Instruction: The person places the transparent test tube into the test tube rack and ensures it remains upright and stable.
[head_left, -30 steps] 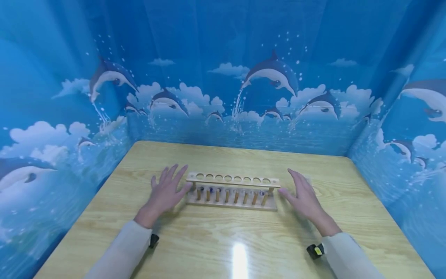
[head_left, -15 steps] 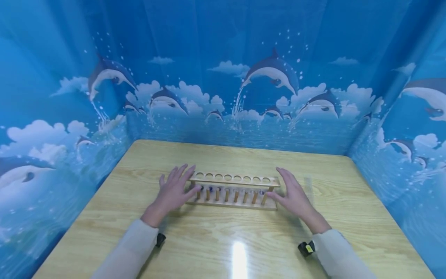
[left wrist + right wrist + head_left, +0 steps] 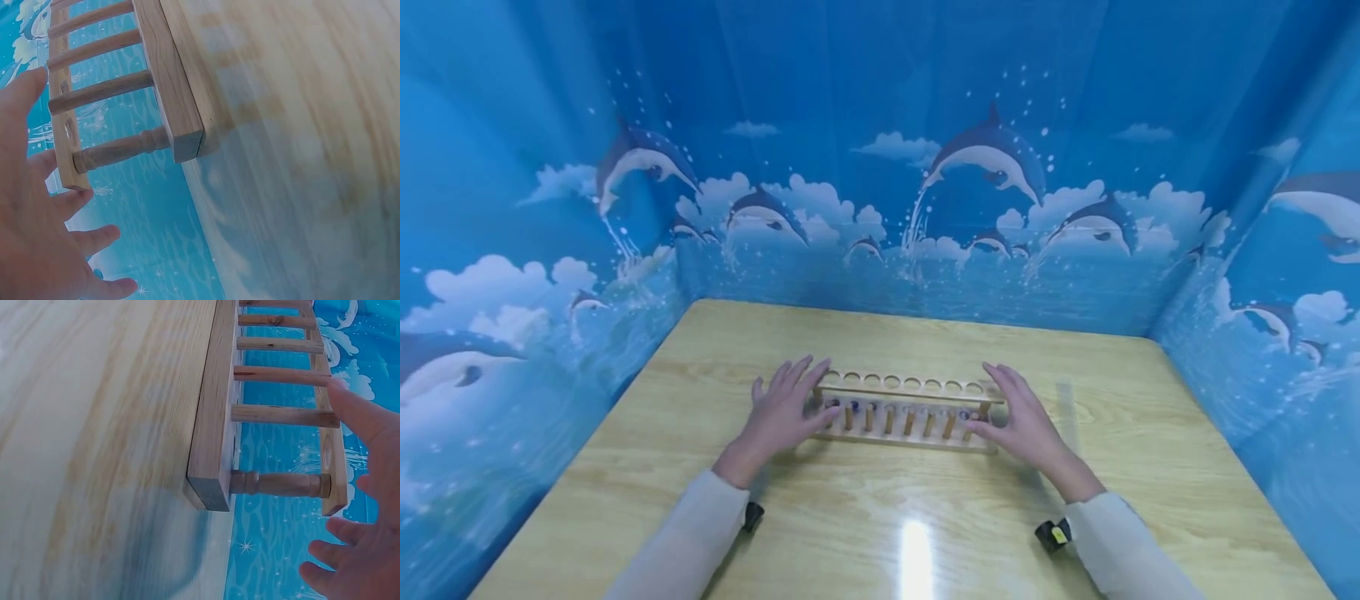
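Left hand [image 3: 777,418], fingers and thumb apart, frames the left end of the wooden rack [image 3: 902,391], which stands on the desk [image 3: 820,517]; right hand [image 3: 1028,427], equally spread, frames its right end. The reach seems complete, a grip not yet made; contact is unclear.

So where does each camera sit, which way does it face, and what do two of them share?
Head: on the person's head, facing forward and down at the wooden rack, table and dolphin backdrop; left hand, right hand and both sleeves show.
Left wrist: on that wrist, facing the left end of the wooden rack; part of the left hand shows.
Right wrist: on that wrist, facing the right end; part of the right hand shows.
Both wrist views share the wooden rack, table and dolphin backdrop.
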Motion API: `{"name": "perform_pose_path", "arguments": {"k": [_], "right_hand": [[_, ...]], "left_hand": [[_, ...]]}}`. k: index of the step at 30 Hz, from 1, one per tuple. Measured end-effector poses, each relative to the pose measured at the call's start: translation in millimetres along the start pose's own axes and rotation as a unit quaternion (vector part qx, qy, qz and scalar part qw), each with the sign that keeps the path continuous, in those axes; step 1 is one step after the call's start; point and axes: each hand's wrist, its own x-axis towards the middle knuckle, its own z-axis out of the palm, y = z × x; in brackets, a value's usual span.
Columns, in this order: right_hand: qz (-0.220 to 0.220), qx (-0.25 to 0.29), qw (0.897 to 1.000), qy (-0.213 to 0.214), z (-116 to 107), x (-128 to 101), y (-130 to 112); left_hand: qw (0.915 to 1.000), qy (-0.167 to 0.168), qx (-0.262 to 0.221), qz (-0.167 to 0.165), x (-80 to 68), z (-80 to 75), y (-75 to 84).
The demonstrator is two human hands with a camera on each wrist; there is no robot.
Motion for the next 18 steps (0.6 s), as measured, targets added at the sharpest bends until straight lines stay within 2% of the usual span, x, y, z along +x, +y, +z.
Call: {"name": "perform_pose_path", "arguments": {"k": [3, 9, 18], "right_hand": [[0.002, -0.003, 1.0, -0.005, 2.2, -4.2, 0.9], [0.002, -0.014, 1.0, -0.018, 3.5, -4.2, 1.2], [-0.015, -0.015, 1.0, 0.0, 4.2, -2.6, 1.6]], "left_hand": [[1.0, 0.002, 0.001, -0.002, -3.7, 5.7, 0.2], [0.9998, 0.0, 0.019, -0.005, -3.7, 7.7, -0.4], [0.9996, 0.007, 0.027, -0.005, -1.3, 3.2, 1.7]]}}
